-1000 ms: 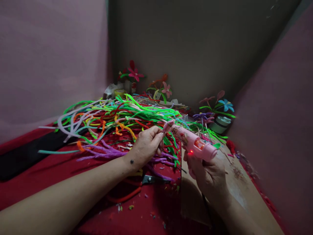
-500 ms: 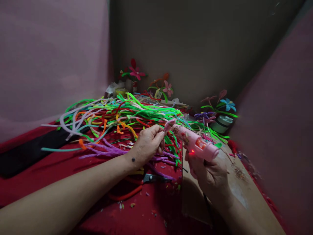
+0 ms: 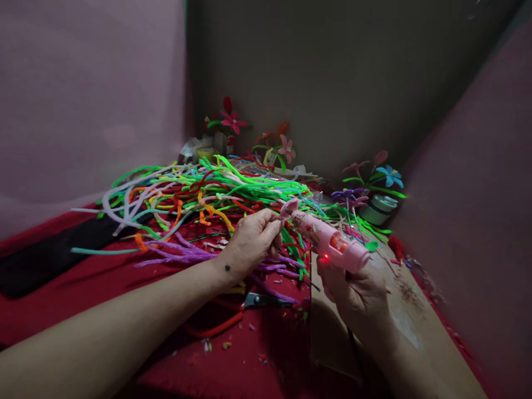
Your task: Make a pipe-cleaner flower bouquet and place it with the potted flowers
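Left hand pinches a small pink piece, right hand grips a pink glue gun just beside it, colourful fuzzy stems heaped behind.

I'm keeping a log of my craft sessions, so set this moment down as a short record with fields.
left hand: pinches a small pink piece
right hand: grips a pink glue gun
glue gun light: red, lit
gun tip: close to the pink piece; touching or not, cannot tell
on the red cloth: heaped fuzzy stems, scissors, brown board
at the back: fuzzy flowers, one blue
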{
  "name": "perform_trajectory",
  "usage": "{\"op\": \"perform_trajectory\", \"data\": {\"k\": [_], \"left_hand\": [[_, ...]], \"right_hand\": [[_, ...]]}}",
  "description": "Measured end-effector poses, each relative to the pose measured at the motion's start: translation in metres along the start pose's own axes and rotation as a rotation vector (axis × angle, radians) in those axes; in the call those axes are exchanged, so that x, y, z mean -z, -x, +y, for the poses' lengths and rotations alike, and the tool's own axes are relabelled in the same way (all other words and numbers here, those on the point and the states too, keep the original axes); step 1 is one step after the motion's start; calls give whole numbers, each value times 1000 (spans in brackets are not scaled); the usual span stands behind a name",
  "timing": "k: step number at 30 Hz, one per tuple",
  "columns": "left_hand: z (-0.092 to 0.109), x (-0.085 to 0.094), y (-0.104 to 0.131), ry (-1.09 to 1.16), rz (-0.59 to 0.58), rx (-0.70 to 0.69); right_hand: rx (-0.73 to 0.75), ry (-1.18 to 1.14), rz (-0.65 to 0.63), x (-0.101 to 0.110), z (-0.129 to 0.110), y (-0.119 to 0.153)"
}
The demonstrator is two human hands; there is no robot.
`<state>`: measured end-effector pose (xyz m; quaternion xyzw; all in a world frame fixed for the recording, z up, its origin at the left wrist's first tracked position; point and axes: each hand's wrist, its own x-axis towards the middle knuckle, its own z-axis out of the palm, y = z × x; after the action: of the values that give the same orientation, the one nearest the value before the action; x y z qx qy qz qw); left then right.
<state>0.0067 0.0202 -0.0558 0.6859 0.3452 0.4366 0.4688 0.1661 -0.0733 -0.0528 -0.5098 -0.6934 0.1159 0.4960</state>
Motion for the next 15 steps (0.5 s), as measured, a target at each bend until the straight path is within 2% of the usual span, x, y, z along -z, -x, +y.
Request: {"op": "perform_trajectory", "data": {"k": [5,11,15], "left_hand": [[2,0,0,36,-2,22],[3,0,0,30,-1,23],[1,1,0,51,-10,42]], "right_hand": [[-41,-32,-44,-1,-6,-4],[11,-8,-7,-1,-3,-4],[-43,-54,-16,0,-1,0]]}}
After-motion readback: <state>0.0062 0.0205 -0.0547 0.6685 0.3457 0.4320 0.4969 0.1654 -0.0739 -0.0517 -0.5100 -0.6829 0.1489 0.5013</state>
